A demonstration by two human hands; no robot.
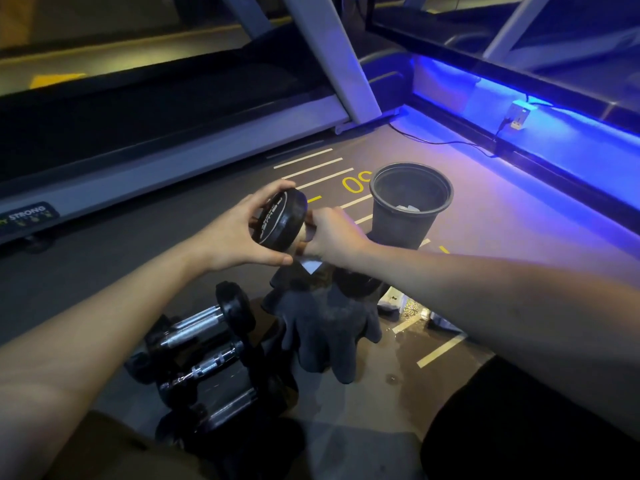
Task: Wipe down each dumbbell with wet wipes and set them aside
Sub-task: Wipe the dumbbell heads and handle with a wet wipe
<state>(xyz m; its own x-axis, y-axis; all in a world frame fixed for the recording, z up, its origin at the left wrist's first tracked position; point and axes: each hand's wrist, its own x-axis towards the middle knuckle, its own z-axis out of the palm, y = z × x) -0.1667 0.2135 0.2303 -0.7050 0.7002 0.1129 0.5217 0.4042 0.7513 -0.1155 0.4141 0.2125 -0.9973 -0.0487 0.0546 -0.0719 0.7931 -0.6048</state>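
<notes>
I hold a black dumbbell [280,221] up off the floor. My left hand [235,237] grips its near round head, fingers curled round the rim. My right hand [329,235] is closed round the handle with a white wet wipe [311,265], a corner of which pokes out below the palm. The dumbbell's far head [356,280] shows dark under my right wrist. Three more dumbbells [207,355] with chrome handles lie side by side on the floor at the lower left.
A black bin [410,202] with white scraps inside stands just beyond my hands. Dark gloves [329,327] lie below them. A treadmill frame [173,157] runs along the left. A blue-lit ledge [519,133] with a cable borders the right. My knees fill the bottom corners.
</notes>
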